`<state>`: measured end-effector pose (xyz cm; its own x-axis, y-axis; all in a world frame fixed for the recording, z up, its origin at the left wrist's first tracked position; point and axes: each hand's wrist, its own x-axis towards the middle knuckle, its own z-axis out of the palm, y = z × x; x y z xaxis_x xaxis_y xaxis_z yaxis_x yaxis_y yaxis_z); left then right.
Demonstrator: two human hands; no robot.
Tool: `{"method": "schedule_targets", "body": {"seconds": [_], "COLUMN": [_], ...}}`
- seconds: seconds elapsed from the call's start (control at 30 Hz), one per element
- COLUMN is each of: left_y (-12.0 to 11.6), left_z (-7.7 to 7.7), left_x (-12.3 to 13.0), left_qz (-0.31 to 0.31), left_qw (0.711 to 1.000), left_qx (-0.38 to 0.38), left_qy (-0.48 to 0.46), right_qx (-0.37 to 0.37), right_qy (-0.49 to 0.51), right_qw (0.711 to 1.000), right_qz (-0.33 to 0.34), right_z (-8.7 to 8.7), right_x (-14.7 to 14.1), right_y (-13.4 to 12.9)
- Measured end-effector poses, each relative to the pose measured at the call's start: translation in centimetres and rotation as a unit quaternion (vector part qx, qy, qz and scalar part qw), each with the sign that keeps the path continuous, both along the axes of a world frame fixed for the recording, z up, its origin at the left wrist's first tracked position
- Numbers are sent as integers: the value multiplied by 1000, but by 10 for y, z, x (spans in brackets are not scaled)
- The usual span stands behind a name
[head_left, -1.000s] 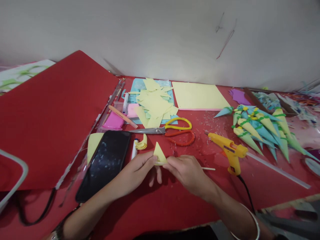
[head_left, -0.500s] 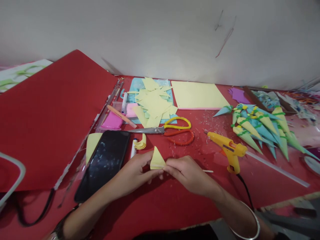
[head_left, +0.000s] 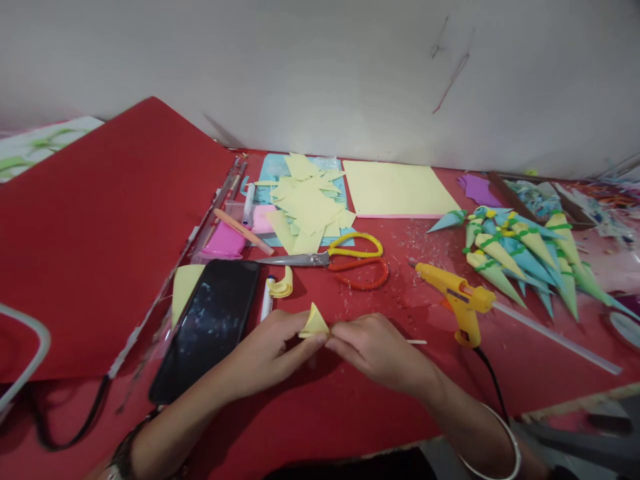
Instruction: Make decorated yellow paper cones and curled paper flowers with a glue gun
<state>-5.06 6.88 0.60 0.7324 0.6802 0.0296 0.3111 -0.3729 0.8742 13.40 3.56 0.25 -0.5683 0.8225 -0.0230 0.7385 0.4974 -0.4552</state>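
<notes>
A small piece of yellow paper (head_left: 314, 323), partly curled into a roll with a pointed flap standing up, is between my hands near the table's front. My left hand (head_left: 280, 343) pinches its left side and lower edge between thumb and fingers. My right hand (head_left: 367, 343) is closed on the right end of the roll, its fingertips covering that end. Past my right hand the end of a thin pale stick (head_left: 417, 342) shows; I cannot tell if the stick runs through the hand. Beyond my left hand lie a curled yellow paper strip (head_left: 281, 285) and a white marker (head_left: 267, 300).
Scissors (head_left: 320, 260) and a yellow glue gun (head_left: 457, 297) with its cord lie ahead. A black phone (head_left: 207, 327) is left. Yellow paper scraps (head_left: 310, 203), a yellow sheet (head_left: 400, 190) and several finished paper cones (head_left: 525, 257) sit farther back. A large red board (head_left: 110, 247) leans left.
The paper's upright flap has become shorter and curls over more as the paper turns between my fingers. Both hands stay in nearly the same place.
</notes>
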Motion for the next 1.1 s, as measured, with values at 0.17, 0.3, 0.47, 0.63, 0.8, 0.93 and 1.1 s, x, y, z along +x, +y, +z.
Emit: {"method": "schedule_targets", "body": {"seconds": [0.17, 0.3, 0.47, 0.63, 0.8, 0.93, 1.1], "left_y": [-1, -1, 1, 1, -4, -7, -7], "left_z": [-1, -2, -2, -1, -1, -1, -6], "left_x": [1, 1, -3, -5, 3, 12, 16], "left_qz": [34, 45, -23, -58, 77, 139, 156], "left_qw": [996, 996, 991, 985, 988, 987, 956], "left_qx": [80, 75, 125, 153, 126, -85, -239], "left_qy": [8, 11, 31, 56, 50, -7, -62], "right_qx": [76, 46, -106, -178, 97, 296, 278], "right_qy": [-45, -29, 104, 188, 32, -23, -20], "right_qw": [996, 998, 989, 966, 994, 954, 960], "right_qz": [-6, -22, -12, 17, -45, -31, -33], "right_z": [-5, -5, 5, 7, -4, -8, -7], "right_x": [-5, -7, 0, 3, -4, -6, -6], "right_y": [-1, 0, 2, 3, -1, -2, -1]}}
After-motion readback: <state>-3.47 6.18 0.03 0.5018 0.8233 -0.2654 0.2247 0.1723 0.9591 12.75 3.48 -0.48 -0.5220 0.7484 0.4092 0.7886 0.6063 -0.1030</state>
